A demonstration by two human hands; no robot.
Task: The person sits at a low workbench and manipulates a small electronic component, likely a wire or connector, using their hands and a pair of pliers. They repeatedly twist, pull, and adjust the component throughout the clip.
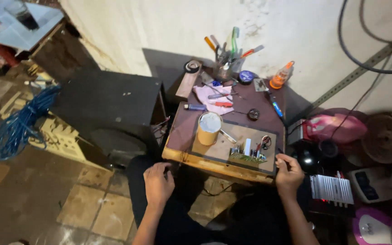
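at the small table's front edge, the right hand pinches a thin dark tool beside the circuit board, left hand loosely curled and empty; a slip could scratch its components.

Both bare forearms reach forward from the bottom of the view toward the near edge of the bench. The left hand hangs just short of that edge near its left corner, back up, fingers curled loosely inward. The right hand sits at the near right corner, fingers pinched together at the tips.
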